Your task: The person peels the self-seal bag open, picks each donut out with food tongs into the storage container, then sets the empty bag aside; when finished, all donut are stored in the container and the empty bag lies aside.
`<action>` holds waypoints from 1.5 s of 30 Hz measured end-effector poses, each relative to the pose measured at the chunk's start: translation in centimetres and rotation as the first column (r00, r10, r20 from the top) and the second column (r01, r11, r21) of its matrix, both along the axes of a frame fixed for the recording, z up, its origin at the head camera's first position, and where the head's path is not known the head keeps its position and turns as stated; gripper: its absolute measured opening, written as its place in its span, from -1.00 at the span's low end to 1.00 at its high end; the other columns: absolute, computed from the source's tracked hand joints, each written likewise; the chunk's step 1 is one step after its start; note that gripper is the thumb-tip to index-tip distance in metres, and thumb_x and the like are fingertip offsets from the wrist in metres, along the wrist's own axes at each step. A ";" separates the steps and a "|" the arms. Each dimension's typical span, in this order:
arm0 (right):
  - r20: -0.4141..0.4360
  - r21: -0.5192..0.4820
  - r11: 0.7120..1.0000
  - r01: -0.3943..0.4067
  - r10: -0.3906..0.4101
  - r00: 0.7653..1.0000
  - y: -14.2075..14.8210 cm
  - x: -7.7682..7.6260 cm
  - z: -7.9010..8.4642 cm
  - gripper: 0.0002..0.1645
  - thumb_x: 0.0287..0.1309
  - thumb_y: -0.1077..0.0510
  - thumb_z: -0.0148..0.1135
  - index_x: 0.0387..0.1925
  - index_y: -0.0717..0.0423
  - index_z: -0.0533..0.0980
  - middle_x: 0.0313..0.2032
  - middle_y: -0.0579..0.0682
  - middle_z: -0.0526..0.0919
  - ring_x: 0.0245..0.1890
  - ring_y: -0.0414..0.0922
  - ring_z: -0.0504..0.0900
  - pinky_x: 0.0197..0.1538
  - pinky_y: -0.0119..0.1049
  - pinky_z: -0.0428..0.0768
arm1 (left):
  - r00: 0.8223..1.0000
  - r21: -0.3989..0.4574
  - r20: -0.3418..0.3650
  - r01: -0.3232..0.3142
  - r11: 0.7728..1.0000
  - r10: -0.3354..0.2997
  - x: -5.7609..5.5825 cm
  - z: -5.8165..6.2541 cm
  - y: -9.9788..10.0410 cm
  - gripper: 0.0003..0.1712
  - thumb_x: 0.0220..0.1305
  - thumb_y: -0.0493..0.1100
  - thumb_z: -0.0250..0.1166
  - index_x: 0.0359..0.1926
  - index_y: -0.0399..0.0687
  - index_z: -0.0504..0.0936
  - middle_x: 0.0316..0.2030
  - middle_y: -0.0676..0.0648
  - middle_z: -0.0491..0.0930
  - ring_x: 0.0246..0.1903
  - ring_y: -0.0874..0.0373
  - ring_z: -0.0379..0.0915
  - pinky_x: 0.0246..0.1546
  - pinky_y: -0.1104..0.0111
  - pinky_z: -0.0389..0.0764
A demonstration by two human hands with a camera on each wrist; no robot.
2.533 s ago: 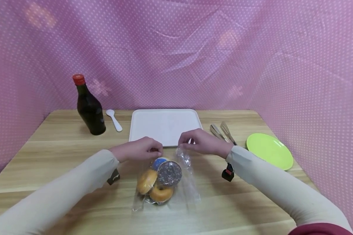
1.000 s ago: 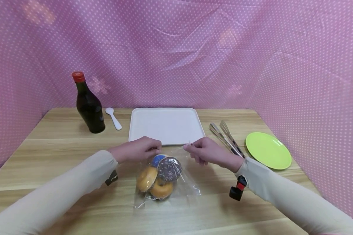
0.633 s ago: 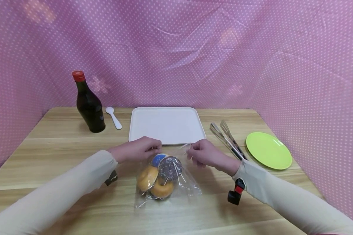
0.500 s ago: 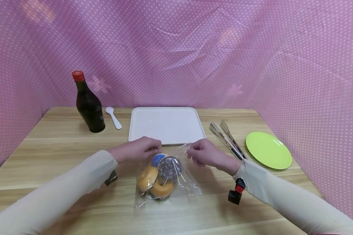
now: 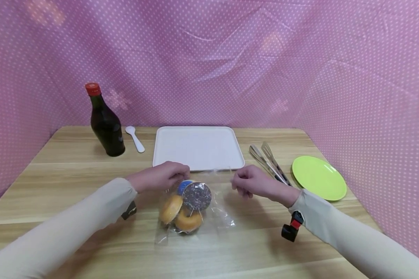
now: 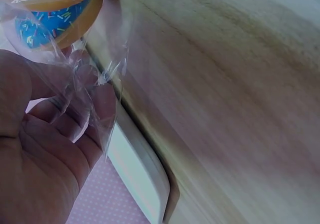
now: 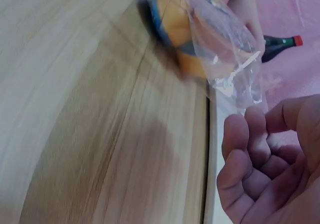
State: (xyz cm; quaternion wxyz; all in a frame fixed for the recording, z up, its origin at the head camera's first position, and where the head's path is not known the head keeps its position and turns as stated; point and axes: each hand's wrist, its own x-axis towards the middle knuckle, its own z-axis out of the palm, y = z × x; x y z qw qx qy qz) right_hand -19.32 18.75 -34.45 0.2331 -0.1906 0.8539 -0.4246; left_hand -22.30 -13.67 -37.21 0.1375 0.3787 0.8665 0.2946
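Observation:
A clear plastic bag (image 5: 214, 215) with several donuts in it sits at the middle of the table. One donut (image 5: 197, 196) has dark chocolate icing, another (image 6: 57, 21) blue icing with sprinkles, and plain golden sides (image 5: 189, 221) show too. My left hand (image 5: 160, 176) pinches the bag's mouth at its far left corner; crumpled film lies over those fingers in the left wrist view. At the mouth's right edge is my right hand (image 5: 255, 182), fingers curled, thumb against index finger. In the right wrist view the film ends right at these fingertips, and the grip itself is barely visible.
A white tray (image 5: 199, 147) lies just beyond the hands. To the left are a dark bottle (image 5: 106, 126) with a red cap and a white spoon (image 5: 135, 140). Metal utensils (image 5: 270, 164) and a green plate (image 5: 319, 178) lie on the right. Pink dotted cloth (image 5: 209, 66) surrounds the table.
My right hand has moved right, away from the left hand, and the film between them has spread wider. The donuts and my left hand have shifted slightly left.

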 end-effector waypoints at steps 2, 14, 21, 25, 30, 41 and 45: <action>0.000 -0.006 1.000 -0.008 0.008 1.000 0.4 -0.1 -0.1 -0.65 0.49 0.20 0.08 -0.31 0.46 0.56 -0.62 -0.09 0.55 -0.60 -0.22 0.53 -0.47 -0.40 0.53 | 1.000 0.008 -0.016 0.011 1.000 -0.011 -0.1 -0.2 -0.1 -0.72 0.46 -0.46 0.12 -0.30 -0.05 0.61 -0.38 0.04 0.58 -0.31 0.24 0.45 -0.24 0.41 0.58; 0.110 -0.013 0.998 0.053 -0.052 0.993 -0.5 1.1 -0.4 -0.42 0.57 -0.10 0.06 -0.27 0.37 0.62 -0.58 -0.11 0.57 -0.56 -0.21 0.51 -0.43 -0.35 0.55 | 1.000 -0.002 0.001 -0.011 1.000 0.011 -0.3 -0.2 0.2 -0.73 0.48 -0.43 0.13 -0.27 -0.02 0.64 -0.30 0.05 0.66 -0.24 0.25 0.52 -0.13 0.37 0.62; 0.334 -0.047 0.994 0.102 -0.080 0.939 -1.7 1.9 -1.4 -0.52 0.49 -0.16 0.17 -0.45 0.08 0.61 -0.65 -0.14 0.57 -0.66 -0.24 0.50 -0.48 -0.40 0.54 | 0.999 0.018 -0.036 0.005 1.000 -0.004 -0.3 -0.4 0.4 -0.73 0.44 -0.45 0.13 -0.28 -0.03 0.63 -0.32 0.05 0.65 -0.24 0.26 0.52 -0.10 0.36 0.63; 0.356 -0.078 0.991 0.108 -0.073 0.931 -1.9 1.9 -1.8 -0.63 0.46 -0.01 0.19 -0.44 0.08 0.62 -0.64 -0.16 0.56 -0.65 -0.27 0.49 -0.46 -0.42 0.54 | 0.999 0.026 -0.038 0.003 1.000 -0.002 -0.2 -0.4 0.4 -0.74 0.44 -0.46 0.13 -0.27 -0.05 0.63 -0.32 0.04 0.65 -0.24 0.24 0.52 -0.08 0.34 0.65; 0.372 -0.107 0.989 0.098 -0.052 0.927 -1.7 1.8 -1.6 -0.71 0.43 0.12 0.18 -0.47 0.07 0.58 -0.62 -0.16 0.55 -0.62 -0.28 0.49 -0.42 -0.42 0.57 | 1.000 0.028 -0.026 -0.007 1.000 0.007 -0.1 -0.3 0.3 -0.75 0.47 -0.43 0.12 -0.25 -0.05 0.63 -0.30 0.04 0.65 -0.20 0.22 0.53 -0.02 0.30 0.65; 0.362 -0.080 0.997 -0.019 0.047 0.931 0.1 1.2 -1.3 -0.67 0.45 0.16 0.17 -0.52 0.03 0.49 -0.58 -0.14 0.57 -0.56 -0.23 0.57 -0.35 -0.38 0.61 | 0.999 0.001 -0.054 -0.004 1.000 0.004 -0.3 -0.3 0.4 -0.73 0.44 -0.45 0.15 -0.29 -0.02 0.62 -0.33 0.05 0.64 -0.25 0.25 0.52 -0.11 0.36 0.63; 0.356 -0.074 0.994 -0.085 0.106 0.929 0.9 0.7 -1.6 -0.70 0.47 0.19 0.13 -0.47 0.08 0.51 -0.58 -0.14 0.58 -0.55 -0.24 0.58 -0.34 -0.39 0.61 | 0.998 0.015 -0.069 0.016 1.000 -0.015 -0.3 -0.4 0.5 -0.70 0.40 -0.49 0.14 -0.35 -0.01 0.56 -0.40 0.05 0.55 -0.29 0.24 0.45 -0.14 0.35 0.60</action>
